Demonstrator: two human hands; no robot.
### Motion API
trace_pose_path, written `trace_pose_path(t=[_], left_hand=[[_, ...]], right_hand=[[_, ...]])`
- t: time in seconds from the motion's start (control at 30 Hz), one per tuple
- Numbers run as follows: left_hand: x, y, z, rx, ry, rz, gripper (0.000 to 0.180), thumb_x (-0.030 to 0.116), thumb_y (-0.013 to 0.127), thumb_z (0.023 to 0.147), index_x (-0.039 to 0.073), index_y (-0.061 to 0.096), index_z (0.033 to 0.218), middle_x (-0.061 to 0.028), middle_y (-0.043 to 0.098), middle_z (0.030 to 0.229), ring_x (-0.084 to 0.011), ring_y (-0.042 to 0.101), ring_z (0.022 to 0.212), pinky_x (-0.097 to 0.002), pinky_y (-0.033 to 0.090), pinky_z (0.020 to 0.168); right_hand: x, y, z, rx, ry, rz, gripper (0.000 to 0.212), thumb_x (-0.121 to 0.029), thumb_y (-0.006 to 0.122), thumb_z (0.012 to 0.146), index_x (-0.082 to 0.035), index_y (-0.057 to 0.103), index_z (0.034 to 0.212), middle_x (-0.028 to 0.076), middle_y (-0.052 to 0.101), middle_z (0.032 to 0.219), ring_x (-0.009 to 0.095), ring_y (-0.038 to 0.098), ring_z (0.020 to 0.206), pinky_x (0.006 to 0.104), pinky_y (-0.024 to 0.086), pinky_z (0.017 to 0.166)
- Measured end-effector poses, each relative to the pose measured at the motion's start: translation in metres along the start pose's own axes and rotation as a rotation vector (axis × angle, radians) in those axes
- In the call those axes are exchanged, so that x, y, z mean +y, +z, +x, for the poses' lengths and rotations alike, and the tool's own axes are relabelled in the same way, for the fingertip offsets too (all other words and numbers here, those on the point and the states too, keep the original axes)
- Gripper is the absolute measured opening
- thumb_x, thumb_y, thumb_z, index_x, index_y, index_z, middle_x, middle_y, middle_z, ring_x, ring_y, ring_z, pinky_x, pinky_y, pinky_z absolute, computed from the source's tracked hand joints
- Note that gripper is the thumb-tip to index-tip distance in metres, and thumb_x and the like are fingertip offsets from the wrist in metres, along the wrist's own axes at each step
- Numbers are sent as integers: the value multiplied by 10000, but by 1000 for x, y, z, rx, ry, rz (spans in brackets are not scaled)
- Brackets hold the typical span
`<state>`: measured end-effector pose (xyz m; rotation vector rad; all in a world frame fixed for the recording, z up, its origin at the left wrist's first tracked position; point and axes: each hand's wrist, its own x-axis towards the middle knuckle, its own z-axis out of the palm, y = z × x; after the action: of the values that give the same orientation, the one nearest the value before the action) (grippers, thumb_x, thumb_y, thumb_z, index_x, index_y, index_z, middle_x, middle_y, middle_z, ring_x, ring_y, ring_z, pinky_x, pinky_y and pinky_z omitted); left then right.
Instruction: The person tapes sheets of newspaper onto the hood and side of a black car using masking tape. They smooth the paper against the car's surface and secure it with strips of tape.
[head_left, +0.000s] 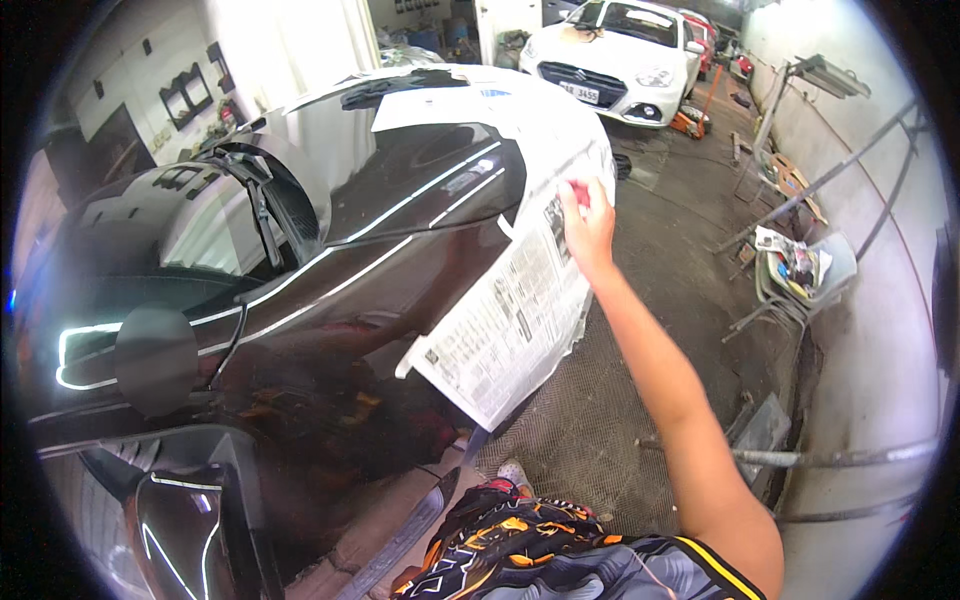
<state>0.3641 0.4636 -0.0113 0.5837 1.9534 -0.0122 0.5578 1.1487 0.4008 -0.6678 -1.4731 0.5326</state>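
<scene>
My right hand (588, 225) reaches forward to the front corner of a dark, glossy car (400, 280). Its fingers are closed at the upper end of a printed newspaper sheet (505, 330), and the exact grip is partly hidden. The newspaper hangs down along the car's side, with pale strips, perhaps tape, sticking out at its left corners. Beyond the hand, white covering (560, 130) wraps the car's front end, and another pale sheet (440, 108) lies across the hood's front. My left hand is out of the picture.
A white car (620, 55) stands ahead, with an orange floor jack (690, 122) beside it. Along the right wall are a chair (815, 275) holding papers and odds and ends, a lamp on a stand (830, 75) and metal bars (840, 455). The dark car's side mirror (190, 510) juts out at lower left.
</scene>
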Motion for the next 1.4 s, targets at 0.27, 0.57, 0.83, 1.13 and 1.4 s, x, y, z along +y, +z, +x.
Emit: trace_pose_path(t=[0.27,0.57,0.83,1.13,1.4], left_hand=[[120,-7,-5,131,-43,-198,464,375,742,855,50,699,1184,-209,666,1234,-353,620,1163,-463,431,1041],[263,51,18,252,-212,-352,507,387,755,849,51,699,1225,-211,664,1287,-358,615,1218,-460,424,1086],[351,125,21,361,-293,-222,546,397,766,844,52,699,1262,-214,663,1335,-363,610,1266,-458,419,1125],[523,4,-136,1749,-245,-544,437,342,646,976,-61,671,1142,-156,652,894,-238,588,793,-422,456,723],[676,-177,-277,2046,475,-103,1130,712,750,802,-60,369,1535,-239,377,1452,-368,445,1281,-468,424,1003]], right_hand=[[53,142,180,-474,-365,-252,425,-430,712,933,-58,715,1140,165,743,1051,322,709,1026,431,549,891],[122,275,244,-1120,-756,-266,556,-545,648,938,-17,724,1095,169,715,1102,378,673,1087,480,539,934],[114,287,239,-877,-1107,-232,184,-175,607,915,-2,665,889,181,719,931,315,733,854,423,597,696],[37,242,332,-433,-316,511,299,-264,549,1018,13,662,1009,271,714,914,471,685,900,527,525,798],[-64,88,184,-656,-324,940,188,-142,665,974,10,615,1072,198,680,890,400,683,791,427,537,715]])
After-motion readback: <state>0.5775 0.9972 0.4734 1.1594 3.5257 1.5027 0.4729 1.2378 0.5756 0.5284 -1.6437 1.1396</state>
